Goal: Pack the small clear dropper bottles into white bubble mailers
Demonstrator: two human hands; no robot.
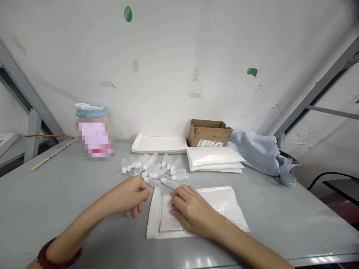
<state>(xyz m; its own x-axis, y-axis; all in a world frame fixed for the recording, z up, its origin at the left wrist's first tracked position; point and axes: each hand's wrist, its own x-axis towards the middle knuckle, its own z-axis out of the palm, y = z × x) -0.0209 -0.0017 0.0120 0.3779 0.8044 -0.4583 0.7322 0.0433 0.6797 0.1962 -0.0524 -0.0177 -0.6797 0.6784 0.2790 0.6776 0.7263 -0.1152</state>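
Observation:
A white bubble mailer (pixel 224 205) lies flat on the grey table, its flap side toward the left. On its left part rests a smaller flat white packet (pixel 171 224). My right hand (pixel 190 209) lies over this packet with its fingers bent against it; the fingertips are partly hidden. My left hand (pixel 134 196) is just left of the mailer, index finger and thumb drawn together by the flap's upper corner and the other fingers curled below. Whether anything is pinched there I cannot make out. Beyond both hands lie several small translucent squeeze bottles (pixel 159 172) with looped caps.
Behind are a stack of white mailers (pixel 214 155), another white stack (pixel 159 144) and an open cardboard box (pixel 207 132). Light blue cloth (pixel 255 151) lies at the right. A blue-lidded container (pixel 91 111) stands at the back left, near a thin strip (pixel 53 154).

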